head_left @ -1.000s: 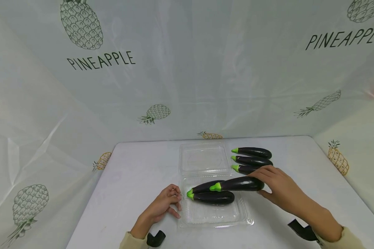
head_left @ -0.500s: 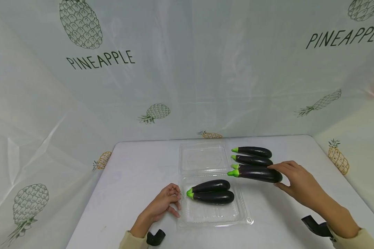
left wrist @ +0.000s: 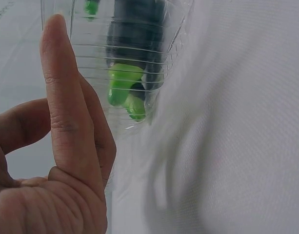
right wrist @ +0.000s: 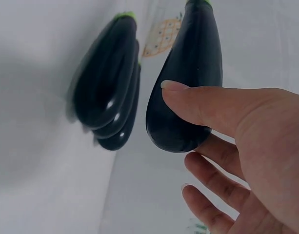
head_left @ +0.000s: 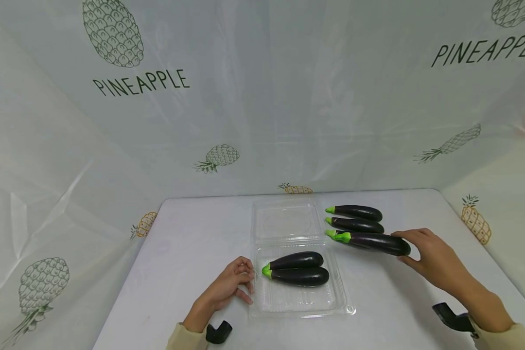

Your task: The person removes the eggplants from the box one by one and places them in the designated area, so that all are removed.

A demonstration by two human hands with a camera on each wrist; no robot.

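Now the right hand (head_left: 436, 257), pinching a glossy eggplant (head_left: 378, 243) by its fat end, has moved rightward off the clear clamshell (head_left: 299, 305) toward the row of three eggplants (head_left: 358, 225) right of centre, leaving two eggplants (head_left: 299, 277) inside; the left hand (head_left: 232, 286), loosely spread, is beside it.

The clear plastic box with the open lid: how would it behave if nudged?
The clear plastic box itself is probably light and bendy, since its ribbed walls look thin. Lying flat on the white table, it would likely slide rather than tip. The two glossy black eggplants inside might roll, being rounded.
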